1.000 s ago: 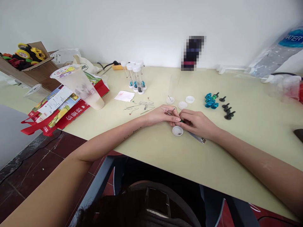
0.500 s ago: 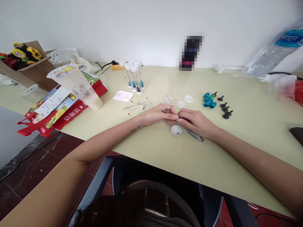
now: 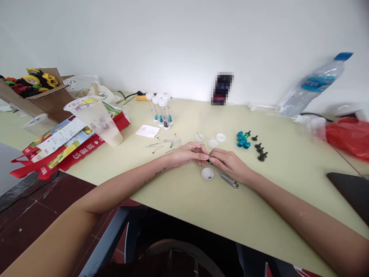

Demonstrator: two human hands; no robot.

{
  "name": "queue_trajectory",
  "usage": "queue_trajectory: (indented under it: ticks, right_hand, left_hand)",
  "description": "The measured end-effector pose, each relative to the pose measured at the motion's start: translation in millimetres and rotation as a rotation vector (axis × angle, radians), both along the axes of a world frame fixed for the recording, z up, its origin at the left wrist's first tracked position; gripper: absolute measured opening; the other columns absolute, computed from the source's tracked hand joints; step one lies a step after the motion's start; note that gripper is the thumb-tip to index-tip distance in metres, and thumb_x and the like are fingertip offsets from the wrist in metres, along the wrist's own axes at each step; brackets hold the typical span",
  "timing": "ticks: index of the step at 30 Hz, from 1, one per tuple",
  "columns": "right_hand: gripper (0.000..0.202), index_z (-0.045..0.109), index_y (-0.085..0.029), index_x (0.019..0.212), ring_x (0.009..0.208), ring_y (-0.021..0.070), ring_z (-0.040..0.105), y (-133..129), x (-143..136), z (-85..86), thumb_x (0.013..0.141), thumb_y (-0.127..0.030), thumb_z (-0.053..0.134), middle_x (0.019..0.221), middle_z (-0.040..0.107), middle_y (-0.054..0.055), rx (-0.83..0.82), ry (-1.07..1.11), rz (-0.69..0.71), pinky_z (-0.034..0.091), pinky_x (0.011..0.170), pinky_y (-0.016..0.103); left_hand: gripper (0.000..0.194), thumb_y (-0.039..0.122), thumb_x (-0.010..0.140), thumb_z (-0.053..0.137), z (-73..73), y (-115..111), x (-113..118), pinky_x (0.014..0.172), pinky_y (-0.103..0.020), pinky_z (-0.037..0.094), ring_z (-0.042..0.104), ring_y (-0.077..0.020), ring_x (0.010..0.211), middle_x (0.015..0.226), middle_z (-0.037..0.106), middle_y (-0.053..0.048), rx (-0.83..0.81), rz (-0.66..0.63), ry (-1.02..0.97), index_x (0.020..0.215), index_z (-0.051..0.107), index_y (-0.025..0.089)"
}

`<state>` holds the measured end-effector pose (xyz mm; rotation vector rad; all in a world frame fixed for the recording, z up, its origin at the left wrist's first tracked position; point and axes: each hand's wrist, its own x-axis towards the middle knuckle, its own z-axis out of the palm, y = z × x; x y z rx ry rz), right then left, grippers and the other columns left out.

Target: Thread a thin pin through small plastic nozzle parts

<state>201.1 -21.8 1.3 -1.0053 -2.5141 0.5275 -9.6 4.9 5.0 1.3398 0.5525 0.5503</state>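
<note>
My left hand [image 3: 191,154] is closed around a thin metal rod that sticks out above its fingers. Against its fingertips, my right hand [image 3: 226,163] pinches a small dark piece, too small to name. Just below both hands lies a white cap [image 3: 207,174] with tiny bits in it. A bundle of metal tools [image 3: 228,180] rests beneath my right hand. Thin metal rods with small coloured ends [image 3: 165,144] are scattered left of my left hand. Beyond the hands lie white caps [image 3: 221,137], and to the right are shiny blue pieces [image 3: 243,141] and black pieces [image 3: 261,154].
Capped clear tubes [image 3: 163,111] stand behind a paper slip [image 3: 147,131]. A drink cup [image 3: 99,121] leans over a red bag [image 3: 83,152] on the left, near a cardboard box [image 3: 49,102]. At right are a water bottle [image 3: 314,86], red plastic [image 3: 347,136] and a dark flat object [image 3: 348,192].
The camera view has turned up and to the right, so the table items appear lower and further left. The whole bottle now shows. Both hands stay together, and a dark piece shows between their fingertips.
</note>
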Motion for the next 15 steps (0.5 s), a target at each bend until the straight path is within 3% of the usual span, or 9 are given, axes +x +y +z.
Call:
queue_trajectory:
  ticks: [5,8,15]
  right_hand:
    - [0.047,0.052,-0.011,0.084,0.068,0.0028,0.043,0.5,0.2,3.8,0.094,-0.048,0.026,0.076,0.052,0.003,-0.109,0.076,-0.142,0.032,0.063,0.013]
    - [0.048,0.052,-0.010,0.083,0.067,0.0027,0.043,0.9,0.1,4.8,0.094,-0.049,0.026,0.074,0.051,0.002,-0.153,0.103,-0.158,0.032,0.062,0.012]
    - [0.040,0.050,-0.015,0.098,0.065,0.0033,0.040,0.3,0.6,-1.5,0.089,-0.052,0.038,0.072,0.050,0.001,-0.139,0.127,-0.225,0.031,0.058,0.012]
  left_hand:
    - [0.032,0.033,0.067,0.072,-1.5,0.4,2.1,0.072,-0.022,0.044,0.058,-0.0077,0.070,0.078,0.061,-0.004,-0.104,0.112,-0.108,0.081,0.054,0.010]
    - [0.032,0.032,0.066,0.072,-2.2,0.9,2.5,0.073,-0.023,0.044,0.058,-0.0080,0.070,0.079,0.062,-0.005,-0.136,0.135,-0.139,0.082,0.055,0.010]
    - [0.026,0.027,0.068,0.071,-3.9,0.9,1.3,0.075,-0.023,0.044,0.057,-0.0073,0.070,0.082,0.060,-0.004,-0.138,0.131,-0.183,0.080,0.055,0.010]
